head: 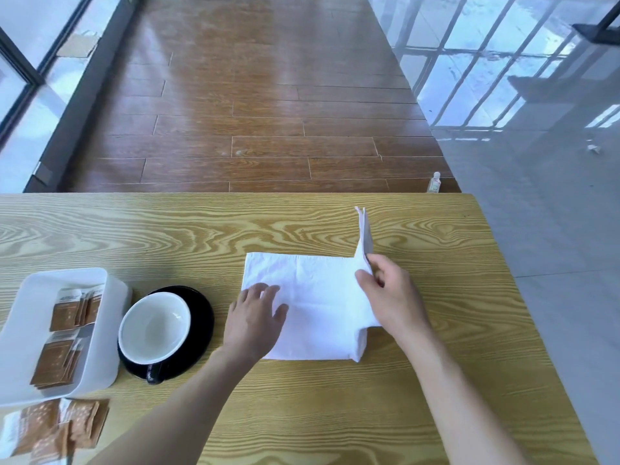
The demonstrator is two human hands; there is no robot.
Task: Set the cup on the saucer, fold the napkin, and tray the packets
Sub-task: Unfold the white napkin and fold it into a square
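Note:
A white napkin (315,297) lies on the wooden table (235,226). My right hand (391,293) pinches its right edge and lifts that flap upright. My left hand (256,318) lies flat, fingers spread, on the napkin's left part. To the left, a black cup with a white inside (154,327) stands on a black saucer (201,313). A white tray (110,297) at the far left holds several brown packets (67,310). More brown packets (50,427) lie loose on the table in front of the tray.
The table's far edge runs across the middle of the view and its right edge slants down at the right. Beyond lie wooden floorboards and glossy tiles. A small bottle (434,182) stands on the floor past the far edge.

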